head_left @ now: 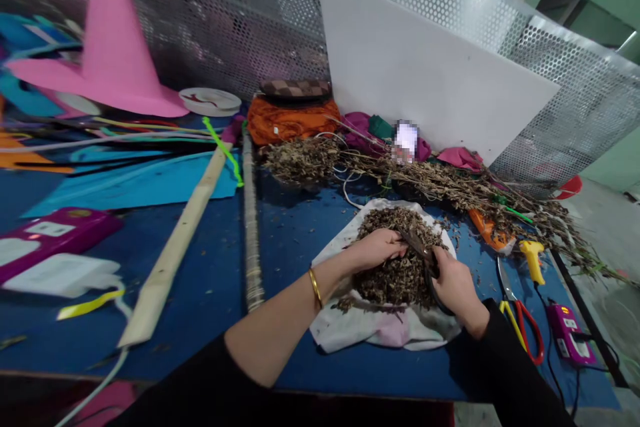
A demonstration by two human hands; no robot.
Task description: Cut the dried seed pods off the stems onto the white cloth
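Observation:
A heap of chopped dried herbs (393, 280) lies on a white cloth (345, 332) on the blue table. My left hand (376, 249), with a gold bangle at the wrist, is closed over the heap and pinches some of the herbs; its fingertips are partly hidden. Dark-handled scissors (419, 247) are in my right hand (457, 288), which is wrapped round the handles at the heap's right side. Their blades point up and left, close to my left fingers. Behind the cloth lie long bundles of dried herb stalks (450, 188).
Red-and-yellow scissors (511, 297), a yellow glue gun (533, 261) and a purple power strip (570, 333) with cords are at right. A peeled wooden stick (175, 250), another power strip (60, 233) and a pink pointed hat (113, 47) are left. A white board (425, 60) leans behind.

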